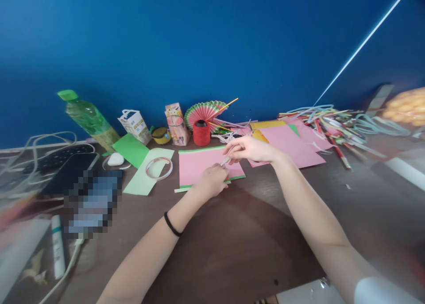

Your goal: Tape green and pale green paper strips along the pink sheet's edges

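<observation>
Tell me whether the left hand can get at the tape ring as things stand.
Probably yes. The tape ring lies on pale green paper just left of the left hand, with only flat pink paper between. But its fingers are shut on a white strip, so they aren't free.

Green-edged pink sheet, flat; thin white strip over it

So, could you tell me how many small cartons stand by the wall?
2: white carton beside the green bottle, pink carton beside the red cylinder; clutter may hide more.
</observation>
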The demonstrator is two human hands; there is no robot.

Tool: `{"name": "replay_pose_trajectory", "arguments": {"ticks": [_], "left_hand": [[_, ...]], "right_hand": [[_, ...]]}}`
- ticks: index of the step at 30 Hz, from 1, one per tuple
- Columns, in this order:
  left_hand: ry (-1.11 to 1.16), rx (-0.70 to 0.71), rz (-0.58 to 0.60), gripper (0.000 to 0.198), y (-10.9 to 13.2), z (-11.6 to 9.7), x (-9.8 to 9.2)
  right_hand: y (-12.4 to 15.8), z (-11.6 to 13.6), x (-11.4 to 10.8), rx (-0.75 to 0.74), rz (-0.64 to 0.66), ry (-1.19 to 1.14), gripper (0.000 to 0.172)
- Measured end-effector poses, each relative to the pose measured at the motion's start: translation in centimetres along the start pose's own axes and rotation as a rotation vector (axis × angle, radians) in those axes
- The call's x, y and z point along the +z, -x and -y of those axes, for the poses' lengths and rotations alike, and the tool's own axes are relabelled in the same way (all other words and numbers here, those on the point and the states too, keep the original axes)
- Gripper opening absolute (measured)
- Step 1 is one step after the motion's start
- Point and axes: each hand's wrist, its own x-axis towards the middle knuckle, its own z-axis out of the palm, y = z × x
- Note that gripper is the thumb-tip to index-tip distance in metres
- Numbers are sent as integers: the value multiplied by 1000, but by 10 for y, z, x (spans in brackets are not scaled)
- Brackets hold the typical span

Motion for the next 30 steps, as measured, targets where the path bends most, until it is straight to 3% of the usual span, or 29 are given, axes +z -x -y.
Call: {"name": "replay_pose_trajectory", "arguments": {"ticks": [9,14,19,23,30], "left_hand": [[-140,32,-43,17,1,-8,1],[-86,12,-50,22,1,-5,-3],[441,-104,-99,11,6,7,-20],[997,-72,-67,5,16,18,-42],[1176,-145,-77,6,31,14,-73]], "right_hand": [[2,3,1,8,-14,18,14],[3,2,0,-10,4,-3,18],[4,1,-1,-77,-66,-35,16],[7,7,0,-141,-118,-97,15],[21,27,6,-180,-162,-60,11]]}}
